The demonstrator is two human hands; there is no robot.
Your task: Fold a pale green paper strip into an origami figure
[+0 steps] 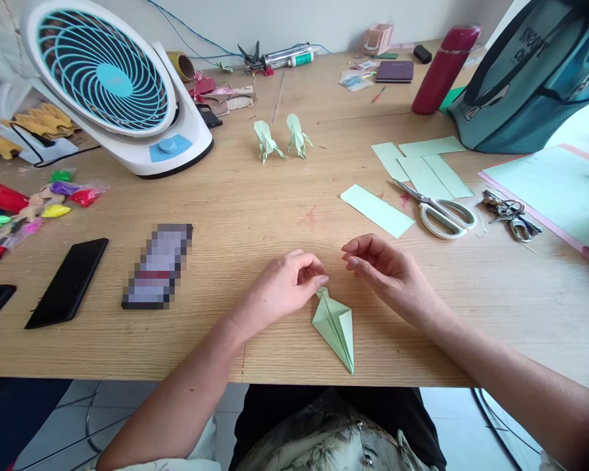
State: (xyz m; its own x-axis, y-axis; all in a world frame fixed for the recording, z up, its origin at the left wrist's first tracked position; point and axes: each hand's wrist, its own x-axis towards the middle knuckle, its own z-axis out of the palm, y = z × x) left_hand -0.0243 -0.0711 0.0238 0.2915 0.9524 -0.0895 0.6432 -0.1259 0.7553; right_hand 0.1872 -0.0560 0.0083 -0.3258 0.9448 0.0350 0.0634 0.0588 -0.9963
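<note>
1. Our left hand [287, 288] pinches the upper tip of the folded green paper [336, 327] between thumb and forefinger. The rest of the paper lies flat on the table [255, 209], pointing away from these fingers toward the near edge.
2. Our right hand [387, 271] hovers just beside the left fingertips. Its fingers are loosely curled and hold nothing, and we see no contact with the paper.
3. We judge the folding to be about halfway. The sheet is already a long pointed shape with a centre crease and side flaps, but it has no legs or body like the two paper figures [266, 142].
4. Those figures stand upright well beyond the fingers.
5. To the right of the right fingers lie the cut green strips [377, 209], with the scissors [444, 212] just past them.
6. Far to the left of the left fingers lie a black phone [67, 281] and a white fan [110, 78].
7. The surface is light wood with many small things on it, and a pale wall stands behind.
</note>
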